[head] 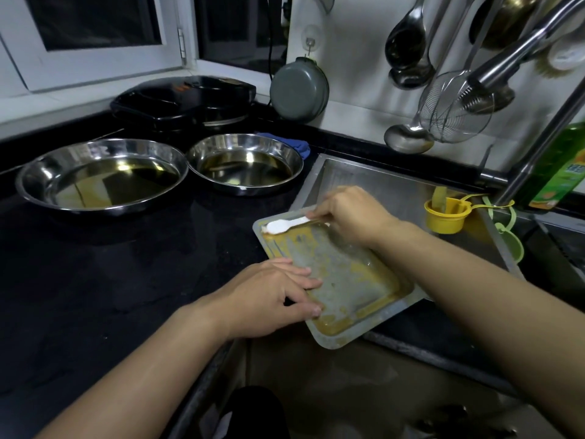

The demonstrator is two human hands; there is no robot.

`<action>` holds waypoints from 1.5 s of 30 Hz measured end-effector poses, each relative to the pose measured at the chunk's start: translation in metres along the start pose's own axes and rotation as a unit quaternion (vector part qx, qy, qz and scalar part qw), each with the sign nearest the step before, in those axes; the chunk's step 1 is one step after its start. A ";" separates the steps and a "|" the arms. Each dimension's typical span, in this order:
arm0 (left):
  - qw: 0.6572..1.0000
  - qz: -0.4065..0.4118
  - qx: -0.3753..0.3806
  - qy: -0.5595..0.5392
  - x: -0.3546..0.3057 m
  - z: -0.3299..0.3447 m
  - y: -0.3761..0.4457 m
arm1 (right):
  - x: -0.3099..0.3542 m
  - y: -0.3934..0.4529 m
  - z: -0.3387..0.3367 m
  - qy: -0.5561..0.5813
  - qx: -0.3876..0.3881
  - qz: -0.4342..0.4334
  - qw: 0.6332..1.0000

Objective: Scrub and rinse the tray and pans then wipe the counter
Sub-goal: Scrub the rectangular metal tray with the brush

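A rectangular metal tray (345,280) smeared with yellow-brown residue lies partly on the black counter (126,264) and partly over the sink. My left hand (272,299) grips the tray's near left rim, thumb under the edge. My right hand (351,217) pinches a white plastic spoon (285,224) heaped with white powder and holds it over the tray's far left corner. Two round steel pans stand on the counter behind: a large pan (101,175) at the left and a smaller pan (245,163) beside it.
A second steel tray (380,182) sits in the sink behind, with a yellow cup (443,215). A green detergent bottle (560,172) and the faucet (522,45) stand at right. Ladles and a strainer (456,106) hang on the wall. A black electric griddle (183,99) and a blue cloth (291,144) lie behind the pans.
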State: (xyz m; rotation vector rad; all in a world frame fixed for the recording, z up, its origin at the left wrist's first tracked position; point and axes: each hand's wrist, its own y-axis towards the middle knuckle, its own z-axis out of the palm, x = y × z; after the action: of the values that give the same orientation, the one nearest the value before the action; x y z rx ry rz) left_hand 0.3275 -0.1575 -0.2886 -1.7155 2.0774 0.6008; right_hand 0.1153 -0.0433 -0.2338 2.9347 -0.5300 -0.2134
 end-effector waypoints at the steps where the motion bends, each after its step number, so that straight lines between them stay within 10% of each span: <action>1: 1.000 0.001 0.001 0.000 0.000 0.000 0.000 | -0.013 -0.006 0.000 -0.017 -0.008 0.010 1.000; 6: 1.000 0.005 0.002 -0.007 0.001 0.000 0.000 | -0.079 -0.040 -0.015 -0.090 -0.016 0.111 0.990; 27: 0.989 -0.041 -0.120 0.082 0.000 0.005 -0.013 | 0.022 -0.076 -0.036 0.206 0.195 0.040 0.958; 45: 0.984 -0.122 -0.126 0.036 0.002 0.008 -0.004 | -0.008 -0.083 -0.026 0.047 0.084 0.200 0.975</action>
State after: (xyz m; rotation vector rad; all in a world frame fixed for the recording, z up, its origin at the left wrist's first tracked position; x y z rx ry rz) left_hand 0.3309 -0.1550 -0.2969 -2.1237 1.8585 0.7609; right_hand 0.1405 0.0398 -0.2217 2.8914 -1.1532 0.0214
